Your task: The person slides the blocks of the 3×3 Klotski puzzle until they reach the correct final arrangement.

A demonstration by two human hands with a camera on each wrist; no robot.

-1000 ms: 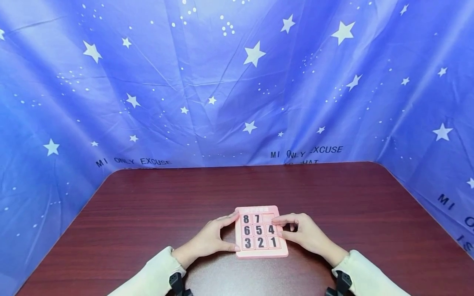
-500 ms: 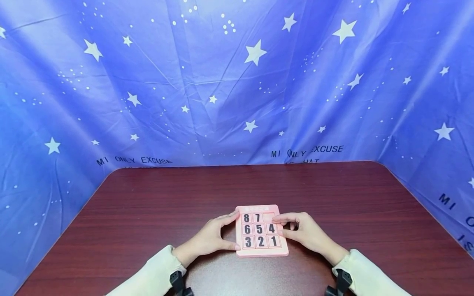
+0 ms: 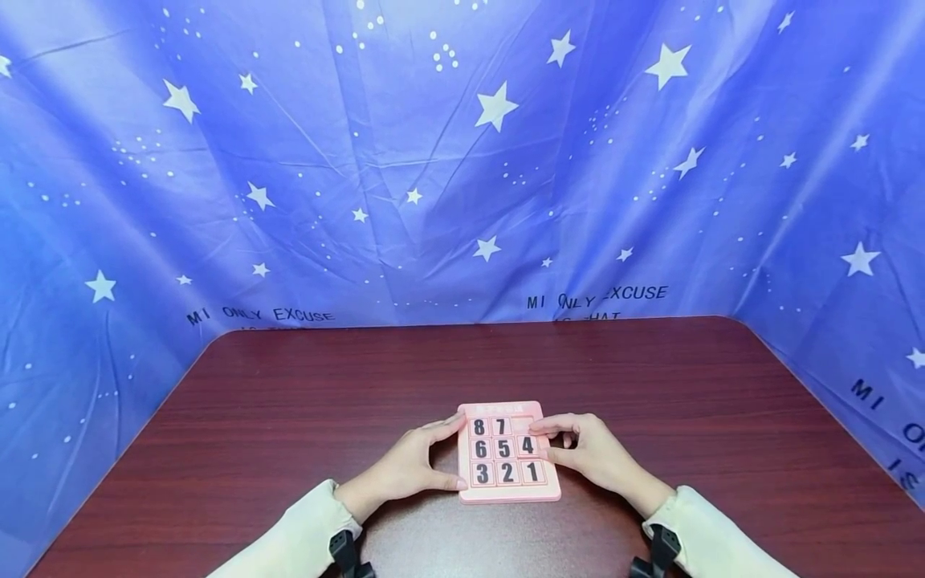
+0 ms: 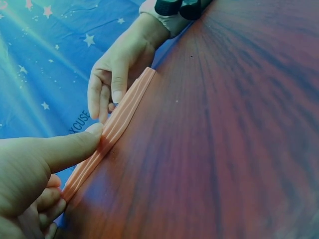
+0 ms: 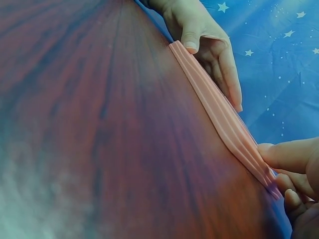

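A pink number slide puzzle [image 3: 509, 494] lies flat on the table, its black-numbered tiles in rows 8 7, 6 5 4 and 3 2 1. The top right slot is vacant. My left hand [image 3: 408, 464] grips the puzzle's left side, thumb at the near corner and forefinger at the far corner. My right hand [image 3: 603, 459] lies over the right side. Its thumb touches the edge of the 4 tile [image 3: 527, 445], and its extended forefinger reaches to the vacant slot. In the left wrist view the puzzle's ridged near edge [image 4: 124, 113] shows between both hands.
The dark red-brown wooden table [image 3: 325, 385] reaches back to a blue curtain [image 3: 433, 160] with white stars and lettering. Each light-coloured sleeve carries a black wrist device, such as the right one [image 3: 661, 550].
The 4 tile has shifted slightly upward, toward the vacant slot, with the right thumb beside it. The left hand keeps its place on the puzzle.
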